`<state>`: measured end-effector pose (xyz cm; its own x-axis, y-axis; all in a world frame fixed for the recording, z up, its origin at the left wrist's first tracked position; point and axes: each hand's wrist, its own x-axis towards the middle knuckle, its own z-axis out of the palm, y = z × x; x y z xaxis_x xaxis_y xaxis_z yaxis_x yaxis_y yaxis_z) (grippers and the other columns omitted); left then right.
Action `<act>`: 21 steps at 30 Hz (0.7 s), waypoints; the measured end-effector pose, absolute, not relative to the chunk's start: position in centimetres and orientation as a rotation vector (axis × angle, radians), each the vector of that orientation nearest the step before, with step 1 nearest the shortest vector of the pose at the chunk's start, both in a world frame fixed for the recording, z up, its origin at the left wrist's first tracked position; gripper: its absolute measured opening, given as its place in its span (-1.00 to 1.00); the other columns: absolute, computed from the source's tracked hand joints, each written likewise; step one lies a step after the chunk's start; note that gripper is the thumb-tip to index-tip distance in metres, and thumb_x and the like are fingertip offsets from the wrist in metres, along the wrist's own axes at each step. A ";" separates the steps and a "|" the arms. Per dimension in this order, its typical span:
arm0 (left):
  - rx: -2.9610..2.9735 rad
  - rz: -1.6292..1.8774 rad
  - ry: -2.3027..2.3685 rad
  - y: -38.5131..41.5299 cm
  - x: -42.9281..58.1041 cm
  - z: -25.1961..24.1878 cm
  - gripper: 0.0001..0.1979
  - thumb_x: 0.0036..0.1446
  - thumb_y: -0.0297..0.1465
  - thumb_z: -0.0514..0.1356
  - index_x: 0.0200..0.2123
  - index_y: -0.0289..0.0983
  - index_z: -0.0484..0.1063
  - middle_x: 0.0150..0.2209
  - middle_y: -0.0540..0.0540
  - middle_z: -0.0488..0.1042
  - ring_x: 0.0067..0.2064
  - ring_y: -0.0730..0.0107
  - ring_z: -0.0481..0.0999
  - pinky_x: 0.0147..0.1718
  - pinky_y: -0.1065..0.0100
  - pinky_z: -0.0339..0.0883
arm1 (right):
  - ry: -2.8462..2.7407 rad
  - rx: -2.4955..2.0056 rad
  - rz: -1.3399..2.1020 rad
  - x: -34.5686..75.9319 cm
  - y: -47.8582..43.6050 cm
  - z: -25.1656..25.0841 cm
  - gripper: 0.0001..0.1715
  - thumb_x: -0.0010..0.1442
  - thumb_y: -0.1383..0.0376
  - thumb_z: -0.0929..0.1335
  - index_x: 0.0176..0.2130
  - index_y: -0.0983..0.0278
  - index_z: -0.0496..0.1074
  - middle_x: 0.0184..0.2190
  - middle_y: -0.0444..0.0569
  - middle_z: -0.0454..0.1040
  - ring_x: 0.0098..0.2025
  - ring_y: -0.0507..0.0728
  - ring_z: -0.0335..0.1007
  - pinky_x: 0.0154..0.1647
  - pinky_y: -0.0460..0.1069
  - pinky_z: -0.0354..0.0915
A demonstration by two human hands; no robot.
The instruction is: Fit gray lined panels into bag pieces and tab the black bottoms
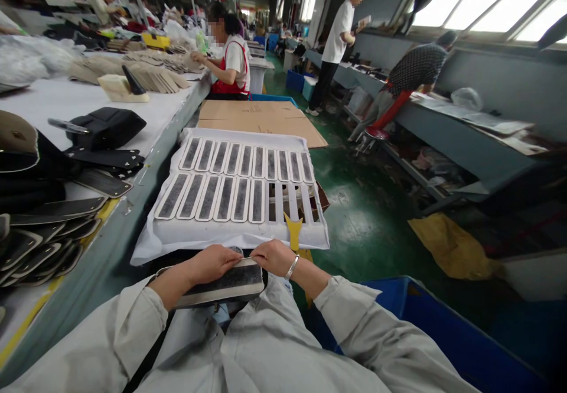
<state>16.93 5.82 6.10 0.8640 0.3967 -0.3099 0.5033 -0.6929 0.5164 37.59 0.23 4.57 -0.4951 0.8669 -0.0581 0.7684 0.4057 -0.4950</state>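
My left hand [215, 261] and my right hand [275, 256] are both closed in a pinch on the far edge of a long grey strip with a pale border [230, 282], held flat over my lap. Just beyond my hands lies a white slotted tray [234, 234] on a board. Two rows of the same grey strips [225, 198] fill most of its slots; the slots at the near right are empty. A yellow tag [293, 231] hangs at the tray's near edge, close to my right hand.
A long workbench [80, 103] runs along my left with stacked dark shoe pieces [53, 227] and a black pouch [108, 126]. Cardboard sheets [259, 118] lie beyond the tray. A blue bin [425, 328] stands at my right. Other people work further off; a green floor aisle [367, 204] runs right.
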 end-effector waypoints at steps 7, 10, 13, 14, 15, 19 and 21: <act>2.575 -0.260 0.714 4.5 16.4 4.7 -0.61 0.25 -0.38 -0.11 0.10 -0.24 0.26 0.05 -0.14 0.42 0.02 0.26 0.43 -0.03 0.31 0.25 | -2.583 -1.280 0.599 37.8 -0.7 5.2 -0.79 0.19 0.39 0.25 -0.30 0.31 0.49 -0.37 -0.03 0.51 -0.28 0.07 0.38 -0.25 -0.10 0.17; 2.645 -0.265 0.702 4.0 16.3 3.7 -0.59 0.21 -0.46 -0.08 0.13 -0.27 0.22 0.06 -0.19 0.40 0.02 0.23 0.43 -0.04 0.28 0.28 | -2.559 -1.326 0.638 37.7 -0.9 5.7 -0.72 0.22 0.35 0.22 -0.36 0.32 0.48 -0.37 0.00 0.50 -0.30 0.07 0.36 -0.25 -0.09 0.17; 2.669 -0.219 0.689 3.8 16.1 3.3 -0.58 0.19 -0.48 -0.05 0.13 -0.26 0.21 0.02 -0.20 0.42 -0.02 0.24 0.46 -0.07 0.29 0.31 | -2.480 -1.557 0.891 37.6 0.3 6.3 -0.63 0.24 0.29 0.21 -0.46 0.35 0.49 -0.46 -0.01 0.48 -0.38 0.04 0.33 -0.34 -0.09 0.15; 2.666 -0.204 0.691 3.8 16.1 3.3 -0.59 0.19 -0.48 -0.05 0.12 -0.25 0.21 0.00 -0.20 0.43 -0.04 0.24 0.46 -0.07 0.29 0.31 | -2.452 -1.619 1.007 37.6 1.1 6.4 -0.63 0.22 0.27 0.24 -0.48 0.36 0.49 -0.51 -0.04 0.47 -0.41 0.03 0.32 -0.37 -0.10 0.14; 2.660 -0.195 0.694 3.8 16.0 3.4 -0.59 0.19 -0.48 -0.05 0.11 -0.23 0.21 -0.01 -0.19 0.44 -0.05 0.24 0.47 -0.08 0.30 0.32 | -2.428 -1.654 1.123 37.5 1.9 6.4 -0.66 0.19 0.25 0.27 -0.49 0.36 0.50 -0.56 -0.07 0.44 -0.44 0.01 0.31 -0.41 -0.11 0.13; 2.627 -0.196 0.683 3.9 15.8 3.6 -0.60 0.19 -0.47 -0.06 0.10 -0.23 0.22 -0.04 -0.20 0.44 -0.07 0.23 0.47 -0.11 0.30 0.33 | -2.401 -1.587 1.534 37.2 5.3 5.7 -0.84 0.03 0.27 0.39 -0.43 0.33 0.55 -0.68 -0.20 0.37 -0.56 -0.04 0.30 -0.50 -0.17 0.18; 2.610 -0.197 0.681 3.7 15.9 3.7 -0.61 0.20 -0.46 -0.07 0.10 -0.24 0.23 -0.05 -0.21 0.43 -0.07 0.21 0.46 -0.11 0.29 0.33 | -2.359 -1.557 1.701 36.8 6.2 5.1 -0.87 -0.01 0.29 0.42 -0.42 0.31 0.55 -0.69 -0.22 0.37 -0.59 -0.05 0.31 -0.53 -0.18 0.22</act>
